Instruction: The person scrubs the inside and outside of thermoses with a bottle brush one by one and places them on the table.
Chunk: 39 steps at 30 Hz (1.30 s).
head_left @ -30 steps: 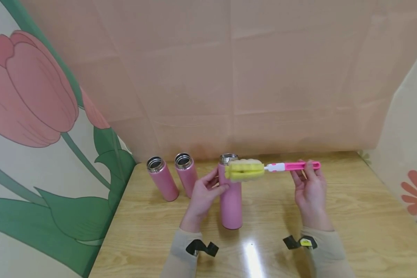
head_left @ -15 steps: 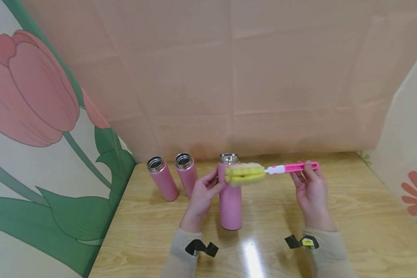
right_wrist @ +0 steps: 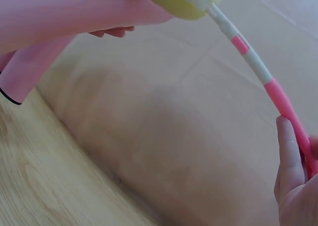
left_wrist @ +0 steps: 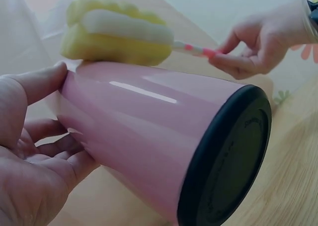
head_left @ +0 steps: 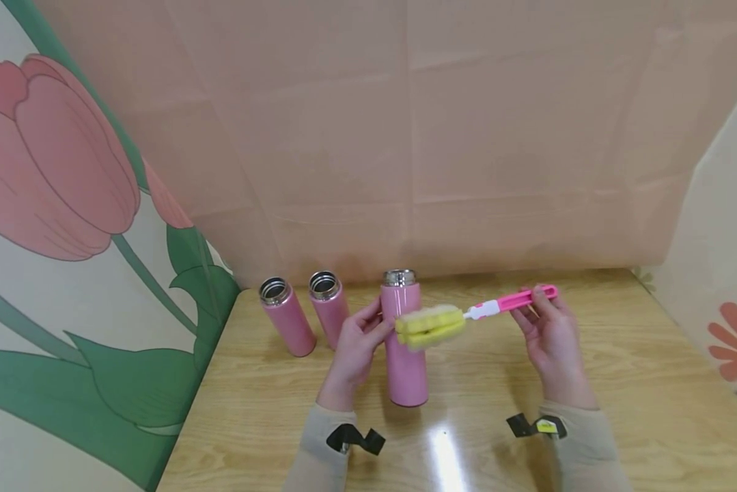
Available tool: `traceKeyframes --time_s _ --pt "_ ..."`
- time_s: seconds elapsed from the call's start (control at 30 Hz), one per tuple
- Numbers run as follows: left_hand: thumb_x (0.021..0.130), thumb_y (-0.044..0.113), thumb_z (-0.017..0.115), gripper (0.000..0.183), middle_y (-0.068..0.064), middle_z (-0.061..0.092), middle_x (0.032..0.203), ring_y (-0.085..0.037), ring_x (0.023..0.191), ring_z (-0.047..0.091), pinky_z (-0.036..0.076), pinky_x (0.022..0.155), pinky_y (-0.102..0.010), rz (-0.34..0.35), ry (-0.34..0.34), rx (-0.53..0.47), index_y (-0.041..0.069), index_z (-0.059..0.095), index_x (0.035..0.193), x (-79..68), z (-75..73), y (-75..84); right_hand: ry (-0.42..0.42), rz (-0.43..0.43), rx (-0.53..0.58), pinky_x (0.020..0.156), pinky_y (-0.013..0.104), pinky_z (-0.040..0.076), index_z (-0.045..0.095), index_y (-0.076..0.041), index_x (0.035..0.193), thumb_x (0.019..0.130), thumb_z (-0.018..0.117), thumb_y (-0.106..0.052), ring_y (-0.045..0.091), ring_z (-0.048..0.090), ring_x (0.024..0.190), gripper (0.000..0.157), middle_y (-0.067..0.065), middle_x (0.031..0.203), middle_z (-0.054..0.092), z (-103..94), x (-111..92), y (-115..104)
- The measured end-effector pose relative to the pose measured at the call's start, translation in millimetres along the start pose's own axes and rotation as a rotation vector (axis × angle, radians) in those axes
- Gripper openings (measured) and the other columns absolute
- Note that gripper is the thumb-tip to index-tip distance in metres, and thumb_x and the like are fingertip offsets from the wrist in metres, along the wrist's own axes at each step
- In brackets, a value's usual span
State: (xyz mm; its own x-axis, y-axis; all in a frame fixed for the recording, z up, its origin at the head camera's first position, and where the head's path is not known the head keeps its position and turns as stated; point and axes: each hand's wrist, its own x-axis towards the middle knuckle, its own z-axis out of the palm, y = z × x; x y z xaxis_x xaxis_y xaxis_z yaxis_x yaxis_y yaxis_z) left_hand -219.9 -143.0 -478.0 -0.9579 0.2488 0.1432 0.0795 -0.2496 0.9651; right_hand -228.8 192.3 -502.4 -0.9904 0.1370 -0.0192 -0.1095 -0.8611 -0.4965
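My left hand [head_left: 357, 348] grips a tall pink bottle [head_left: 407, 372] round its upper body. The bottle has an uncovered steel mouth, and its dark base [left_wrist: 226, 159] faces the left wrist camera. In my right hand [head_left: 551, 342] is a bottle brush, pinched by its pink handle [head_left: 522, 299] between thumb and fingers. The brush's yellow and white sponge head [head_left: 431, 326] points left and overlaps the bottle's side below the neck. Seen from the left wrist, the sponge lies right along the bottle's wall, with the left thumb close by.
Two shorter pink bottles [head_left: 289, 321] [head_left: 330, 311] stand uncapped on the wooden table [head_left: 251, 424], left of the left hand. A pinkish sheet [head_left: 405, 137] hangs behind the table. A wall with a tulip picture [head_left: 73, 157] borders the left side.
The sponge head has slid down the bottle's side from near its neck, and the brush now slopes lower to the left. The held bottle's top has shifted slightly left.
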Motion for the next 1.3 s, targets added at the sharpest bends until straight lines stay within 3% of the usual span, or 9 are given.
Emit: traceKeyframes --time_s 0.4,0.67,0.97,1.17,1.3 --pt "0.102 0.004 0.068 0.058 -0.021 0.062 0.145 -0.02 0.119 0.068 0.059 0.098 -0.032 0.042 0.059 -0.046 -0.005 0.048 0.156 2.2 -1.3 -0.5 -0.087 0.031 -0.201 0.084 0.033 0.064 0.067 -0.005 0.109 0.11 0.059 -0.006 0.02 0.074 0.089 0.009 0.008 0.103 0.073 -2.5 -1.6 -1.4" --pt "0.103 0.003 0.065 0.053 -0.016 0.067 0.136 -0.019 0.112 0.069 0.06 0.094 -0.032 0.067 0.091 -0.082 -0.007 0.05 0.153 3.7 -1.3 -0.7 -0.198 0.053 -0.312 0.082 0.033 0.065 0.067 -0.007 0.108 0.11 0.056 -0.003 0.018 0.073 0.087 0.012 0.007 0.1 0.077 -5.3 -0.2 -2.2" --pt "0.105 0.005 0.064 0.052 -0.017 0.066 0.141 -0.018 0.111 0.068 0.059 0.092 -0.031 0.057 0.125 -0.104 -0.006 0.05 0.154 5.5 -2.8 -2.3 -0.28 0.112 -0.5 0.083 0.034 0.065 0.065 -0.011 0.109 0.112 0.054 -0.007 0.016 0.074 0.091 0.012 0.003 0.103 0.076 -7.5 1.6 -1.8" --pt "0.106 0.007 0.065 0.053 -0.014 0.069 0.135 -0.017 0.109 0.069 0.059 0.091 -0.03 0.052 0.109 -0.116 -0.007 0.049 0.154 5.2 -3.3 -2.1 -0.253 0.097 -0.492 0.084 0.032 0.064 0.067 -0.012 0.109 0.112 0.054 -0.007 0.015 0.073 0.092 0.014 0.002 0.103 0.076 -8.4 0.4 -0.4" --pt "0.106 0.008 0.064 0.053 -0.009 0.071 0.131 -0.016 0.108 0.069 0.059 0.091 -0.03 0.05 0.077 -0.126 -0.008 0.049 0.154 4.0 -3.5 -2.6 -0.187 0.089 -0.375 0.085 0.03 0.063 0.066 -0.011 0.111 0.112 0.055 -0.008 0.016 0.072 0.091 0.011 0.003 0.103 0.075 -8.3 0.0 -0.6"
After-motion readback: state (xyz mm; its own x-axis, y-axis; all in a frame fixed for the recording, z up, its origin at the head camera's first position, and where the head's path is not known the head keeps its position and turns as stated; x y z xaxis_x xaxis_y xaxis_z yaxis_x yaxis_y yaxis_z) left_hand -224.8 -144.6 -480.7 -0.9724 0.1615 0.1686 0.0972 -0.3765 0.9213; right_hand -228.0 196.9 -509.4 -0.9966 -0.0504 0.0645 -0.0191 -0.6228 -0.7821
